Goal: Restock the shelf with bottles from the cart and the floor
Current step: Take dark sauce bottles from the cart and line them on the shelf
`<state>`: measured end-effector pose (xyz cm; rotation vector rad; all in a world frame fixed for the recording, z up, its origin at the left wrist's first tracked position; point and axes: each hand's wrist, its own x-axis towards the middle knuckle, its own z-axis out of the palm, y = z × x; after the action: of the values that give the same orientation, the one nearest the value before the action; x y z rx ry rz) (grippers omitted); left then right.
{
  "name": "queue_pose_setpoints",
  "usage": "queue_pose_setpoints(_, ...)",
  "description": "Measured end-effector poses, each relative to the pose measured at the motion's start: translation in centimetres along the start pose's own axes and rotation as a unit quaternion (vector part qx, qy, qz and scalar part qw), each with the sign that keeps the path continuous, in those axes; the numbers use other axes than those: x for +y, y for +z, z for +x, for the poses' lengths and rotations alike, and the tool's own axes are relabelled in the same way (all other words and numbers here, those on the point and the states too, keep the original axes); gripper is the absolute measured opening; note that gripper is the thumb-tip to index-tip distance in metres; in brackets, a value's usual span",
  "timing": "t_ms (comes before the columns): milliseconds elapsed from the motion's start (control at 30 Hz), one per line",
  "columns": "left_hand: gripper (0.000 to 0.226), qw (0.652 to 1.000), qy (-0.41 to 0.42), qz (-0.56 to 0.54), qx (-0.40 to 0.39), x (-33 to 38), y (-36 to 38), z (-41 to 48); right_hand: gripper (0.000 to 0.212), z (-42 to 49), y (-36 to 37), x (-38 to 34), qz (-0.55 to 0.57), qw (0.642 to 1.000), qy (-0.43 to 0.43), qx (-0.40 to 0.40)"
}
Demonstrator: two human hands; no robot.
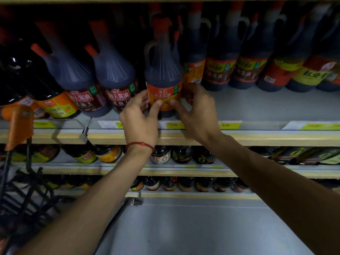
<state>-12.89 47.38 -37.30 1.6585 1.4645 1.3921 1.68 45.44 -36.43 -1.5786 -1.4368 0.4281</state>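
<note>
A dark soy sauce bottle (pixel 162 70) with a red cap, side handle and orange label stands upright near the front edge of the grey shelf (pixel 257 105). My left hand (pixel 140 116) grips its lower left side, thumb on the label. My right hand (pixel 196 111) grips the lower right side, fingers curled around the base. Two similar bottles with dark red labels (pixel 117 74) stand just to its left. More dark bottles (pixel 219 70) line the back of the shelf to the right.
Price tags (pixel 230 125) run along the shelf's front rail. Lower shelves hold small dark bottles (pixel 182 154). A black wire cart (pixel 27 199) with an orange handle piece (pixel 20 124) stands at the left. Grey floor (pixel 184 227) lies below.
</note>
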Motion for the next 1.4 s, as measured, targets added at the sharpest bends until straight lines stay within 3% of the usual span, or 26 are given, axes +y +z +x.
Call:
queue_pose_setpoints(300, 0.039, 0.999, -0.008, -0.024, 0.034, -0.2, -0.2, -0.2, 0.048, 0.1, 1.6, 0.0, -0.026, 0.999, -0.011, 0.028)
queue_pose_setpoints(600, 0.048, 0.994, -0.044, -0.081, 0.062, 0.7, -0.6, -1.2, 0.049, -1.0, 0.7, -0.1, -0.033, 0.998, -0.061, -0.007)
queue_pose_setpoints(833, 0.034, 0.996, 0.042, 0.059, 0.048, -0.4, -5.3, -5.0, 0.029, -6.1, 0.5, -2.0, -0.084, 0.978, -0.189, -0.03)
queue_pose_setpoints(967, 0.045, 0.976, 0.073, 0.203, -0.035, -2.0, -10.5, -7.3, 0.031, -8.9, 2.2, -4.2, -0.123, 0.962, -0.235, -0.065)
queue_pose_setpoints(1100, 0.055, 0.928, 0.066, 0.358, -0.079, -2.7, -16.0, -9.4, 0.034, -11.0, 4.8, -7.3, -0.154, 0.943, -0.275, -0.11)
queue_pose_setpoints(1400, 0.05, 0.896, -0.027, 0.442, -0.034, -4.6, -30.4, -15.9, 0.037, -17.4, 13.4, -15.9, -0.151, 0.89, -0.385, -0.193)
